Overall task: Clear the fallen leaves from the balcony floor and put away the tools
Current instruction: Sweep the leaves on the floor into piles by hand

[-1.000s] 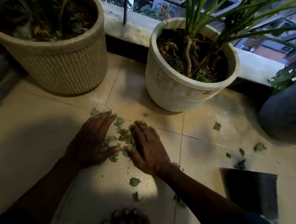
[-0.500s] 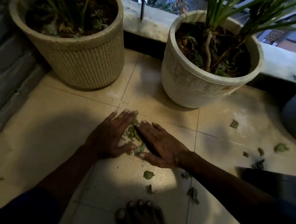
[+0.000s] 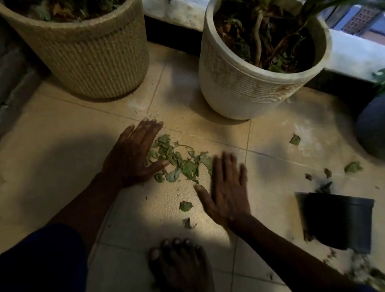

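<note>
A small heap of green fallen leaves (image 3: 179, 162) lies on the beige tiled floor (image 3: 58, 140) between my hands. My left hand (image 3: 133, 154) lies flat on the tiles at the heap's left edge, fingers straight. To the right of the heap my right hand (image 3: 225, 186) is spread flat with straight fingers, slightly blurred. Two loose leaves (image 3: 186, 206) lie near its thumb. More stray leaves (image 3: 353, 167) lie scattered at the right. A black dustpan (image 3: 338, 220) rests on the floor at the right, mouth toward the leaves.
Two large ribbed planters stand behind: a beige planter (image 3: 91, 57) at left and a white planter (image 3: 246, 81) with a green plant at centre right. A dark round pot (image 3: 380, 130) sits at far right. My bare foot (image 3: 181, 266) is near the bottom centre. A ledge (image 3: 357, 54) runs behind.
My hands were pressed together around the leaves; now the right hand has drawn away to the right and toward me, leaving the heap uncovered. The left hand stays beside it.
</note>
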`<act>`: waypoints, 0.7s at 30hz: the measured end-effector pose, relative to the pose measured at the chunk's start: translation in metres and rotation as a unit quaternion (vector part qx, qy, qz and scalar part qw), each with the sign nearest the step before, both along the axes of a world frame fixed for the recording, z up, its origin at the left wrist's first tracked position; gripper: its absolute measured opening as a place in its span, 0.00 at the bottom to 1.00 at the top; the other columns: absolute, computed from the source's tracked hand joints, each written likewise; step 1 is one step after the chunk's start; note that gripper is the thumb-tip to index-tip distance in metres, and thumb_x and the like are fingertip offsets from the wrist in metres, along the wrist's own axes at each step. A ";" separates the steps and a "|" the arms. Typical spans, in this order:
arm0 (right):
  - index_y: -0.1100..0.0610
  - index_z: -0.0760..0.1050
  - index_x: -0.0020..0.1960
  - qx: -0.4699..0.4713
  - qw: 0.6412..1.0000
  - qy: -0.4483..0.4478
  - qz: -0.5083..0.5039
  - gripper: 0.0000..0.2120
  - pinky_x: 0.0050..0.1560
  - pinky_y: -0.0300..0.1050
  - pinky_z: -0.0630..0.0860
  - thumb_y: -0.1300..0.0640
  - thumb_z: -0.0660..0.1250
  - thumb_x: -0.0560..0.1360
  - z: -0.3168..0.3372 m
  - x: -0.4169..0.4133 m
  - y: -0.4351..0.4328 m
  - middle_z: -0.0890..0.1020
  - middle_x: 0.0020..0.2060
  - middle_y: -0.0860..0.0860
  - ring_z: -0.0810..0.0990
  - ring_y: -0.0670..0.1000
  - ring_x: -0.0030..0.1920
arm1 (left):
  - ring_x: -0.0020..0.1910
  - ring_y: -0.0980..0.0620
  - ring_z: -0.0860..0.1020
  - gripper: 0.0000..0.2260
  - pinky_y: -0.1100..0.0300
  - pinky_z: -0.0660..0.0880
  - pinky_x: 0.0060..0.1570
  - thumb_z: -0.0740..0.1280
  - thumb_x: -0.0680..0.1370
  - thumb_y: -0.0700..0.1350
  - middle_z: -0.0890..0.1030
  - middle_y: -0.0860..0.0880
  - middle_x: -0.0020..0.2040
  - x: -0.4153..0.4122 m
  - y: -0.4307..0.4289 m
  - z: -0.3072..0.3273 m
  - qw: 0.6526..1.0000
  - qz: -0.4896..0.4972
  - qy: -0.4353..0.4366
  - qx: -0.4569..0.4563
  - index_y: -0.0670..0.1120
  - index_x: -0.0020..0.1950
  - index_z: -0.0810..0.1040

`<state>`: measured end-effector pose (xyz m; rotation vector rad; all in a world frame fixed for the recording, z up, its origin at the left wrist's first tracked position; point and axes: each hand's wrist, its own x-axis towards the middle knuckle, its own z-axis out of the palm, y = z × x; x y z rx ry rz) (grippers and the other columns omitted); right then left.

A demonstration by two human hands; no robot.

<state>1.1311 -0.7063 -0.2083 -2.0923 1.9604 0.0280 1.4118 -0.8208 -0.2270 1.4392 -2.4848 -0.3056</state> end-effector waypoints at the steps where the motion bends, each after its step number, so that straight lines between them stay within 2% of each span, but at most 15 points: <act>1: 0.57 0.39 0.84 0.001 1.000 -0.013 0.010 0.43 0.80 0.67 0.42 0.29 0.43 0.82 0.000 0.016 -0.019 0.38 0.83 0.58 0.33 0.56 0.82 | 0.84 0.45 0.56 0.44 0.42 0.56 0.80 0.57 0.78 0.72 0.61 0.44 0.84 0.000 -0.001 0.000 1.000 0.009 0.003 0.001 0.47 0.85 0.53; 5: 0.56 0.41 0.84 0.004 0.991 -0.116 0.063 0.42 0.80 0.66 0.42 0.31 0.48 0.83 0.010 0.061 -0.071 0.41 0.83 0.57 0.36 0.56 0.83 | 0.83 0.43 0.58 0.42 0.40 0.59 0.78 0.58 0.78 0.70 0.63 0.43 0.83 0.001 -0.001 0.002 0.997 0.070 0.021 0.001 0.46 0.85 0.55; 8: 0.56 0.39 0.84 -0.004 0.972 -0.169 0.161 0.43 0.82 0.63 0.42 0.34 0.56 0.83 0.022 0.058 -0.063 0.40 0.83 0.56 0.34 0.54 0.82 | 0.82 0.43 0.60 0.40 0.41 0.58 0.78 0.59 0.78 0.68 0.65 0.43 0.81 0.002 0.001 0.003 0.992 0.117 0.042 0.005 0.46 0.84 0.58; 12: 0.59 0.43 0.84 -0.035 0.953 -0.069 0.294 0.47 0.80 0.69 0.45 0.33 0.61 0.80 0.017 0.022 -0.026 0.43 0.84 0.58 0.38 0.58 0.83 | 0.81 0.44 0.62 0.39 0.43 0.59 0.78 0.59 0.79 0.68 0.67 0.43 0.80 0.003 -0.001 0.003 0.990 0.134 0.040 -0.009 0.46 0.83 0.61; 15: 0.61 0.49 0.84 -0.051 0.936 -0.035 0.347 0.51 0.78 0.73 0.48 0.31 0.64 0.76 0.007 0.003 -0.003 0.48 0.83 0.60 0.43 0.62 0.83 | 0.81 0.43 0.62 0.39 0.40 0.60 0.77 0.57 0.79 0.69 0.67 0.43 0.80 0.002 0.000 0.001 0.990 0.136 0.040 -0.010 0.46 0.83 0.61; 18: 0.60 0.47 0.84 -0.053 0.944 -0.006 0.326 0.53 0.77 0.74 0.48 0.27 0.61 0.76 0.001 0.007 -0.010 0.46 0.83 0.60 0.41 0.63 0.83 | 0.81 0.42 0.62 0.39 0.39 0.60 0.77 0.57 0.79 0.70 0.66 0.43 0.81 0.001 0.001 0.000 0.990 0.138 0.041 -0.010 0.45 0.82 0.61; 21: 0.57 0.41 0.84 -0.052 0.971 -0.017 0.232 0.54 0.79 0.71 0.43 0.24 0.58 0.75 0.004 0.025 -0.046 0.40 0.83 0.58 0.35 0.61 0.82 | 0.81 0.42 0.61 0.39 0.40 0.60 0.78 0.58 0.79 0.69 0.66 0.43 0.81 -0.001 0.001 0.001 0.989 0.142 0.041 -0.008 0.46 0.82 0.62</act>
